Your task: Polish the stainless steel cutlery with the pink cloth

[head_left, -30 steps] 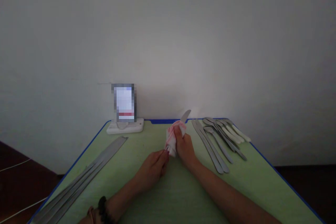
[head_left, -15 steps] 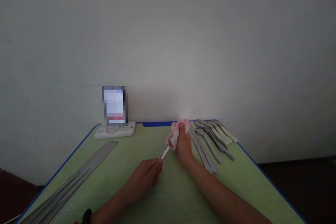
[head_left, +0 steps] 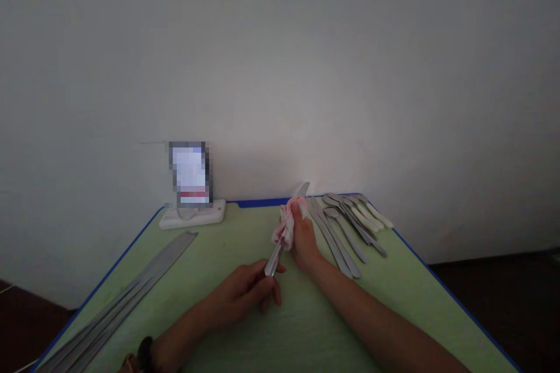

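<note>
My right hand (head_left: 304, 242) is closed around a bunched pink and white cloth (head_left: 285, 227), which wraps the middle of a table knife (head_left: 275, 259). The blade tip sticks out beyond the cloth toward the wall, and the handle points down toward my left hand (head_left: 251, 288). The left fingers are apart and loose around the handle's end, with the thumb below it; any touch there is hard to make out. Just right of the cloth lie more table knives (head_left: 336, 245) and a spoon (head_left: 350, 239).
Spoons with pale handles (head_left: 367, 217) lie at the table's back right corner. Several long flat metal pieces (head_left: 131, 291) lie along the left side. A phone (head_left: 190, 172), its screen blurred, stands on a white power strip (head_left: 192, 218) near the wall (head_left: 280, 99).
My left hand has loosened from the knife handle, whose end now shows. The blade tip now shows past the cloth. My right hand stays closed on the cloth.
</note>
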`<action>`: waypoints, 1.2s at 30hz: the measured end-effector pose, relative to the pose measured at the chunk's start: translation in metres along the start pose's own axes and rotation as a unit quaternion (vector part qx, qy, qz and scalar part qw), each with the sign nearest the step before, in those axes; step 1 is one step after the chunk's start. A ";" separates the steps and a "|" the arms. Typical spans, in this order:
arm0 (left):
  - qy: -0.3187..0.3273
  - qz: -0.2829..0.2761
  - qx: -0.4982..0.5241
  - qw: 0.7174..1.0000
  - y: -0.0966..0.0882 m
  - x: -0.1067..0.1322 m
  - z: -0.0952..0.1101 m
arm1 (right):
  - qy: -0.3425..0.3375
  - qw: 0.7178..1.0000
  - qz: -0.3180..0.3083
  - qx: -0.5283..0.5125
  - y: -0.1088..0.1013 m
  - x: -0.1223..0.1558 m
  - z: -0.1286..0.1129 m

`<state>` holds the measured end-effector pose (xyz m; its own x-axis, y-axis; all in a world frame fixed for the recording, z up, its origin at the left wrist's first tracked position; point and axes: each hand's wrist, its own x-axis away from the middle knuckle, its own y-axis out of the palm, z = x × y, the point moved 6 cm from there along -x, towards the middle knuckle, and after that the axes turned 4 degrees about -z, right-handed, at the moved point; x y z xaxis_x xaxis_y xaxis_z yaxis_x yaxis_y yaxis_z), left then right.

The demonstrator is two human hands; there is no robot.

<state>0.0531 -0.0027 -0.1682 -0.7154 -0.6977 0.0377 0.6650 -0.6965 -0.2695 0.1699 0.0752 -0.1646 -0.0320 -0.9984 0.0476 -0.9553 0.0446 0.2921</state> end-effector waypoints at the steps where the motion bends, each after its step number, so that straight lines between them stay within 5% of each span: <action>1: -0.002 0.008 -0.011 1.000 -0.003 -0.001 -0.002 | -0.005 1.000 0.004 -0.021 -0.001 -0.002 0.000; 8: -0.023 0.112 -0.068 0.991 -0.018 -0.006 -0.010 | -0.003 1.000 0.025 0.012 0.011 0.012 0.014; 14: -0.058 0.123 -0.019 0.991 -0.020 -0.004 -0.014 | -0.004 0.999 -0.018 0.051 0.033 0.035 0.024; 20: -0.077 0.160 -0.058 0.982 -0.026 -0.003 -0.014 | -0.031 0.996 -0.048 0.073 0.034 0.030 0.012; 31: -0.076 0.013 -0.111 0.991 0.006 0.001 0.000 | -0.042 0.998 0.030 -0.045 -0.025 -0.021 -0.030; 36: -0.079 0.002 -0.013 0.997 0.009 -0.007 0.002 | -0.044 0.996 0.050 -0.065 -0.017 -0.017 -0.022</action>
<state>0.0645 -0.0043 -0.1689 -0.6692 -0.7191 0.1871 0.6602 -0.6910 -0.2945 0.1931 0.0920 -0.1489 -0.1561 -0.9877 0.0007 -0.8998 0.1425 0.4123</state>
